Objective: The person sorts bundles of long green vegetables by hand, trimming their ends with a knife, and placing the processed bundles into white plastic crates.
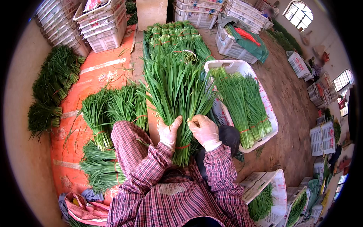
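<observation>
A bunch of garlic chives [182, 154] lies before me with its cut stems towards my lap and its leaves fanned away from me. A red band [183, 146] circles the stems. My left hand [168, 132], in a pale thin glove, grips the bunch from the left, thumb across the leaves. From the right, my gloved right hand [205, 131] has thumb and forefinger pinched together at the leaves, seemingly on a single leaf; its other fingers are curled. Beyond the fanned leaves, rows of banded chive bunches [170, 35] stand close together.
At my right sits a white plastic crate [272, 119] holding banded chives. More bunches [102, 119] lie on the orange sheet [68, 147] to my left. Stacked crates [106, 37] stand at the back left. A green-covered crate [227, 45] stands beyond. People are at the far right.
</observation>
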Tool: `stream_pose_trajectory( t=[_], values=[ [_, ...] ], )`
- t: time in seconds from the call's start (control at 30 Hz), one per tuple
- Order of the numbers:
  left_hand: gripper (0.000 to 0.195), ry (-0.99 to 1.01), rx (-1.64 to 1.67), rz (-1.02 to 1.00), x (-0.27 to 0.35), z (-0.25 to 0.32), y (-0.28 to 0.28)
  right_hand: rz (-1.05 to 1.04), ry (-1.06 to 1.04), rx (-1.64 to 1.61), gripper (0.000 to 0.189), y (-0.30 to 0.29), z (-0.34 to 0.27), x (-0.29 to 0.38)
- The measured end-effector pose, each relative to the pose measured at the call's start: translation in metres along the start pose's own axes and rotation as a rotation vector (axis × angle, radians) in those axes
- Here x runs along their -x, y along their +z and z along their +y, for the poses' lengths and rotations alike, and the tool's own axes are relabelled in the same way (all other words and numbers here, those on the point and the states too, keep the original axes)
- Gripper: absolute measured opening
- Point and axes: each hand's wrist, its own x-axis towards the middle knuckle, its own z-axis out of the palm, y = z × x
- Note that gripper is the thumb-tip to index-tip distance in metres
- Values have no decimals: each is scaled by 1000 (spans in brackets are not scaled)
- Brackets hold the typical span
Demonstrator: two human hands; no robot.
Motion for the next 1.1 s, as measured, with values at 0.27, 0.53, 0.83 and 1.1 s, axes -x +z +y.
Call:
stream_pose_trajectory(
  t=[0.27, 0.53, 0.83, 1.1],
  values=[
    [55, 14, 137, -8, -12, 4, -3, 16, 129, -463, 22, 7, 3, 5],
    [57, 15, 89, -39, -3, 9, 3, 102, 88, -506, 20, 4, 6, -10],
    [60, -49, 124, -76, -2, 4, 6, 302, -16, -656, 13, -48, -14, -45],
    [52, -52, 104, -20, -3, 2, -8, 361, -118, -782, 8, -157, -46, -42]
  ],
)
